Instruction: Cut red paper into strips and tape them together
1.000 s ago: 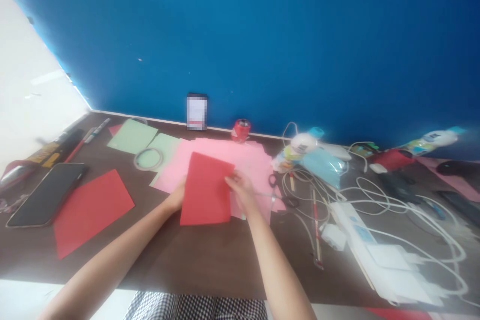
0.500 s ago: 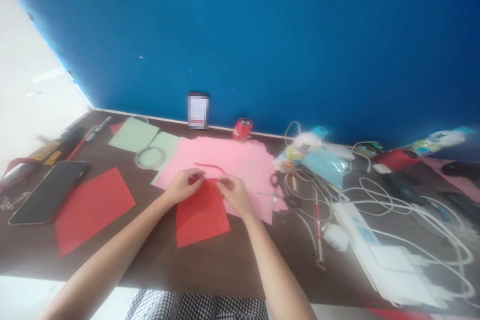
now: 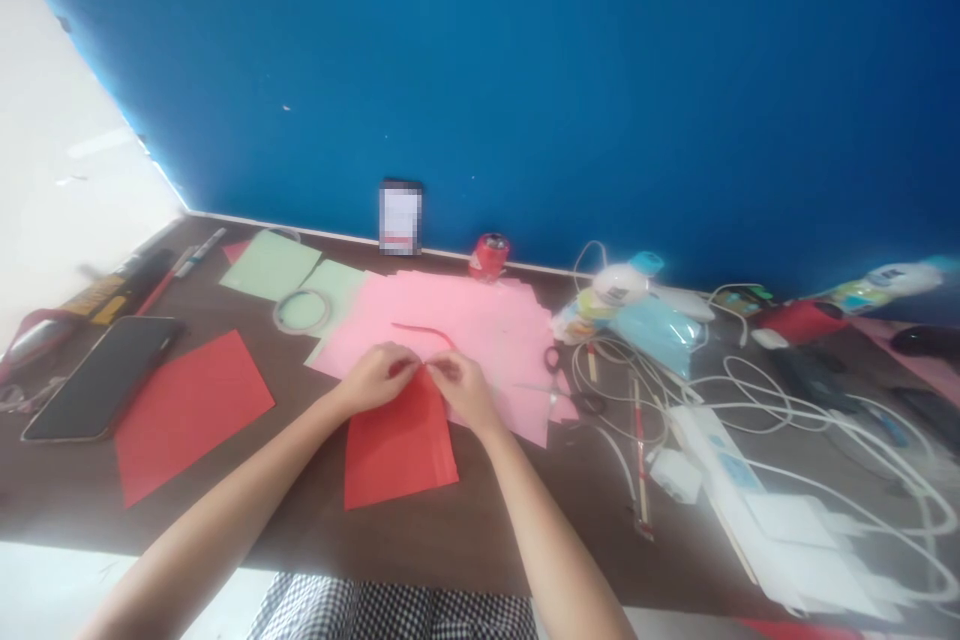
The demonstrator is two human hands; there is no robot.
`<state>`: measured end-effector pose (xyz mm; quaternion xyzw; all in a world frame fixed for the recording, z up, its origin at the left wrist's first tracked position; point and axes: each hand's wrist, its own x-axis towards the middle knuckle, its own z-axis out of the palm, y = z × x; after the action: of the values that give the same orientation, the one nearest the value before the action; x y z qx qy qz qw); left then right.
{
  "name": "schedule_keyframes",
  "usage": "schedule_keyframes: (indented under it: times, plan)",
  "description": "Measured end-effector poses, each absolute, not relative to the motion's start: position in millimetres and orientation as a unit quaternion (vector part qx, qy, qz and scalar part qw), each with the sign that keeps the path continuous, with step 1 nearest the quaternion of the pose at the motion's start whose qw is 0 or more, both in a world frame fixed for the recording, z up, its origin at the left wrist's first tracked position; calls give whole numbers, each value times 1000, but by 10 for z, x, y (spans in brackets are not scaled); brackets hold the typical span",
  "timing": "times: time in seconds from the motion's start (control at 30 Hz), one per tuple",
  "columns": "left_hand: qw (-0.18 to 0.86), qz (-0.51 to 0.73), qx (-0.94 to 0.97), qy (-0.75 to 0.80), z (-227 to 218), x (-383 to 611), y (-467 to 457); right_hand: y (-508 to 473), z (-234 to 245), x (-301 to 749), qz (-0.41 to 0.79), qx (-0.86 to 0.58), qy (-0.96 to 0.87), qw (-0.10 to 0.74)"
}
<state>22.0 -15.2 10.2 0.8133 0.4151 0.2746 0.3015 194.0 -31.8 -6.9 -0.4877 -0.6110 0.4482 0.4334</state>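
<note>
Both hands meet at the far edge of a red sheet of paper (image 3: 401,450), which lies on the brown table in front of me. My left hand (image 3: 382,377) pinches that edge from the left. From the right, my right hand (image 3: 459,385) grips the same edge, its fingertips almost touching the left ones. A crease or narrow strip runs down the sheet's right side. Just beyond my fingers, a thin red paper strip (image 3: 420,330) rests on a spread of pink paper sheets (image 3: 480,305).
A second red sheet (image 3: 199,415) and a phone (image 3: 101,380) lie left. Behind are green paper (image 3: 271,265), a tape roll (image 3: 301,310) and a red tin (image 3: 489,257). Scissors (image 3: 555,385), a red pencil (image 3: 640,450), tangled white cables and a power strip (image 3: 720,465) fill the right.
My hands have come closer together along the paper's far edge, the right one moving left. The red sheet's near edge has shifted slightly toward me.
</note>
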Motion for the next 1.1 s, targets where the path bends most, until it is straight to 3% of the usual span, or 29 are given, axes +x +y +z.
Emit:
schedule_keyframes:
  times: [0.5, 0.87, 1.1]
  plan:
    - [349, 300, 769, 444, 115, 223, -137, -349, -66, 1926, 422, -504, -613, 438]
    - [410, 325, 734, 434, 83, 224, -129, -440, 10, 1897, 239, -499, -716, 426]
    - [413, 329, 738, 420, 99, 215, -119, -407, 49, 1908, 371, -498, -633, 463]
